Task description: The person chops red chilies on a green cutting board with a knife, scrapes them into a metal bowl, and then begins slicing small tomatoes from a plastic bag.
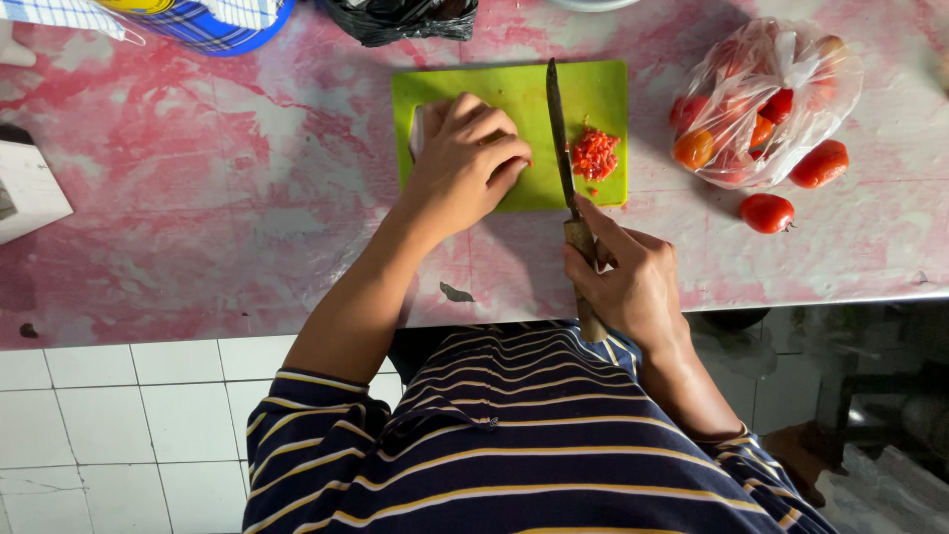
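Observation:
A green cutting board [593, 84] lies on the pink marbled counter. My left hand [465, 163] rests curled on the board's left half, covering something pale that is mostly hidden under the fingers. My right hand [628, 282] grips the wooden handle of a long dark knife [559, 133], whose blade lies along the board pointing away from me. A small heap of chopped red pieces [594, 153] sits just right of the blade.
A clear plastic bag of tomatoes [761, 99] lies at the right, with two loose tomatoes [768, 212] beside it. A black bag [400, 20] and a blue checked cloth [213, 25] sit at the back. A white object [25, 188] stands at the left edge.

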